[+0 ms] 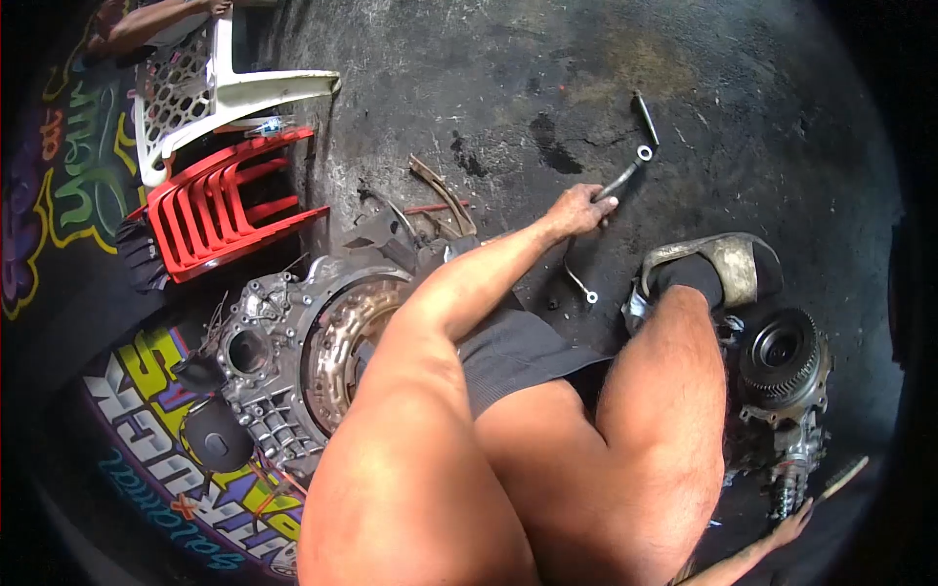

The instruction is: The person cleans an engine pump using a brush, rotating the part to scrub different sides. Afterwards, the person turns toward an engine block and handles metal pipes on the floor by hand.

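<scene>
My left hand (583,211) reaches out low over the floor, its fingers closed around a curved ring spanner (619,181). One ring end points away from me, and a second ring end (591,296) shows nearer, on the other side of the hand. The grip hides the part between them. Just beyond the far ring lies a slim metal tool (646,118) on the floor. Under my left arm sits a large metal gearbox housing (278,327) with a round clutch (337,337), partly covered by the arm. My right hand is out of the picture.
A red plastic chair (220,210) and a white plastic chair (244,93) lie at the left, beside another person's arm (147,21). Gear parts (782,356) stand at the right. Below them another person's hand (789,530) holds a brush (843,477). Metal scraps (440,190) lie ahead.
</scene>
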Tool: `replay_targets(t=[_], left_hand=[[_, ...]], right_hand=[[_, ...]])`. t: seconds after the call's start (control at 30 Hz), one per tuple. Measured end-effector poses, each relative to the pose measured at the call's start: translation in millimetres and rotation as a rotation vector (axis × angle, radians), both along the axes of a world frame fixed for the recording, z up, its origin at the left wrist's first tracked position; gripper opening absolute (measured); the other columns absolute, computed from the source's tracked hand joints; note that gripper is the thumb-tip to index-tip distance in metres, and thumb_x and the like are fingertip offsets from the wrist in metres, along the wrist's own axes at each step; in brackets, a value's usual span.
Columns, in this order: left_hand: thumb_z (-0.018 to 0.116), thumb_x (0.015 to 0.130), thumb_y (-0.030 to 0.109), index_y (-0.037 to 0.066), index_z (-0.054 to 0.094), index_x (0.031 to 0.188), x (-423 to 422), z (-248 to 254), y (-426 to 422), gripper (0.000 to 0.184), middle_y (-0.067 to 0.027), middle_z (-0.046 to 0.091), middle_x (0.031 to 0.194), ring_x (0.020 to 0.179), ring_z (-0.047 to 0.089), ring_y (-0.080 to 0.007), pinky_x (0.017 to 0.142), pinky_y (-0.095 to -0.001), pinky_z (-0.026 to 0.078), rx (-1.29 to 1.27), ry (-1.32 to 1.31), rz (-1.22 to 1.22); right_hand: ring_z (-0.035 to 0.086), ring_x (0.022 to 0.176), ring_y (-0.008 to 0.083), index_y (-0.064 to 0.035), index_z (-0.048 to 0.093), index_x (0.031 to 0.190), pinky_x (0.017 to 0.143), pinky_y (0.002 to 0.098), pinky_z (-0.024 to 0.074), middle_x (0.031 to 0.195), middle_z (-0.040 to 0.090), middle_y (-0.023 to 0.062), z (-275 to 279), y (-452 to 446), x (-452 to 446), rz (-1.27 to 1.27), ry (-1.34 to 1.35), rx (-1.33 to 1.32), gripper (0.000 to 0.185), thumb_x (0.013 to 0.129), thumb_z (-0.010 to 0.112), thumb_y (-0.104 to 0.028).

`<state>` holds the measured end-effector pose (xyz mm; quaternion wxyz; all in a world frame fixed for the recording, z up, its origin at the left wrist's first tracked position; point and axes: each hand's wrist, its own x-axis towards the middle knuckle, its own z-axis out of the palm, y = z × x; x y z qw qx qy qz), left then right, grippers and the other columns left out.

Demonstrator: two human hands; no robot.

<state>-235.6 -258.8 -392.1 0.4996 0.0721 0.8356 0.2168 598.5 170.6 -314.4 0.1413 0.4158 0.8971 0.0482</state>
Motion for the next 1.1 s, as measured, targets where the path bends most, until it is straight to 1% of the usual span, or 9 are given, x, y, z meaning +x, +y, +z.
replay_targets(t=[0.27, 0.4, 0.5, 0.57, 0.63, 0.7, 0.77, 1.0, 1.1], left_hand=[[0.061, 0.097, 0.047, 0.011, 0.059, 0.075, -175.5, 85.3, -134.4, 0.042, 0.0042, 0.05, 0.058, 0.048, 0.047, -0.0097, 0.044, -0.03, 0.039, 0.205, 0.636, 0.756], [0.07, 0.088, 0.043, 0.001, 0.07, 0.102, -218.9, 43.7, -265.1, 0.044, -0.0125, 0.07, 0.078, 0.062, 0.067, -0.0239, 0.058, -0.0378, 0.051, -0.351, 0.958, 0.466], [0.072, 0.085, 0.035, -0.003, 0.071, 0.101, -194.4, 21.3, -279.3, 0.042, -0.0185, 0.072, 0.088, 0.068, 0.07, -0.0271, 0.063, -0.0395, 0.055, -0.714, 0.488, 0.467], [0.072, 0.083, 0.028, -0.004, 0.072, 0.093, -176.3, -13.8, -290.3, 0.033, -0.019, 0.072, 0.088, 0.066, 0.07, -0.0257, 0.059, -0.0423, 0.055, -0.573, 0.291, 0.689], [0.073, 0.081, 0.031, -0.004, 0.07, 0.099, -157.7, -24.4, -262.0, 0.039, -0.0187, 0.069, 0.104, 0.085, 0.069, -0.0273, 0.071, -0.0416, 0.055, -0.572, 0.159, 0.785], [0.073, 0.079, 0.037, -0.006, 0.066, 0.11, -154.9, -64.5, -288.4, 0.053, -0.0196, 0.066, 0.12, 0.108, 0.065, -0.0323, 0.097, -0.0429, 0.051, -0.749, 0.182, 0.498], [0.074, 0.079, 0.036, -0.007, 0.067, 0.108, -140.1, -94.2, -298.0, 0.053, -0.0189, 0.067, 0.119, 0.108, 0.066, -0.0298, 0.095, -0.0412, 0.053, -0.919, 0.473, 0.417], [0.062, 0.084, 0.042, -0.006, 0.068, 0.112, -149.0, -64.0, -287.5, 0.056, -0.0223, 0.065, 0.125, 0.121, 0.062, -0.0273, 0.1, -0.0433, 0.048, -0.819, 0.155, 0.282], [0.055, 0.079, 0.03, -0.01, 0.064, 0.117, -135.1, -36.1, -248.7, 0.056, -0.0285, 0.064, 0.123, 0.126, 0.057, -0.0337, 0.102, -0.0406, 0.045, -0.79, 0.316, 0.723]], right_hand=[[0.056, 0.124, 0.0321, -0.0292, 0.046, 0.147, 0.103, 0.0396, 0.0465, 0.137, 0.055, 0.0173, 9.4, 2.4, -1.2, -0.066, -0.107, 0.012, 0.06, 0.093, 0.049, -0.005], [0.056, 0.124, 0.0303, -0.0272, 0.049, 0.146, 0.103, 0.0384, 0.0453, 0.137, 0.056, 0.016, 13.6, 4.9, -10.3, -0.139, -0.178, -0.046, 0.051, 0.097, 0.049, -0.013], [0.055, 0.124, 0.029, -0.0218, 0.057, 0.14, 0.106, 0.0374, 0.0415, 0.137, 0.057, 0.0169, 26.9, 1.6, -20.1, -0.322, -0.056, -0.116, 0.039, 0.102, 0.048, -0.022], [0.054, 0.124, 0.0282, -0.0123, 0.066, 0.129, 0.109, 0.0364, 0.0365, 0.138, 0.058, 0.0184, 30.5, -2.6, -43.0, -0.57, 0.053, -0.168, 0.039, 0.102, 0.051, -0.036], [0.056, 0.122, 0.028, -0.0136, 0.061, 0.134, 0.106, 0.0359, 0.0416, 0.134, 0.06, 0.0171, 23.3, -0.9, -26.2, -0.465, 0.015, -0.101, 0.035, 0.103, 0.046, -0.018], [0.059, 0.119, 0.0278, -0.0121, 0.064, 0.131, 0.104, 0.0347, 0.0443, 0.132, 0.061, 0.0172, 37.5, -12.0, -82.4, -0.808, 0.106, -0.087, 0.032, 0.104, 0.048, -0.012], [0.059, 0.119, 0.0272, -0.0116, 0.065, 0.129, 0.102, 0.0344, 0.0447, 0.133, 0.06, 0.0171, 36.7, -7.3, -58.6, -0.571, 0.073, -0.082, 0.03, 0.103, 0.051, -0.013], [0.058, 0.122, 0.0263, -0.0256, 0.052, 0.143, 0.104, 0.0349, 0.0462, 0.137, 0.057, 0.0144, 23.4, 16.3, 10.8, -0.695, -0.114, -0.087, 0.048, 0.098, 0.055, -0.009], [0.059, 0.118, 0.0286, -0.0144, 0.057, 0.138, 0.102, 0.0372, 0.0458, 0.134, 0.06, 0.0167, 26.2, 10.8, -11.3, -0.884, 0.008, -0.098, 0.046, 0.095, 0.059, -0.031]])
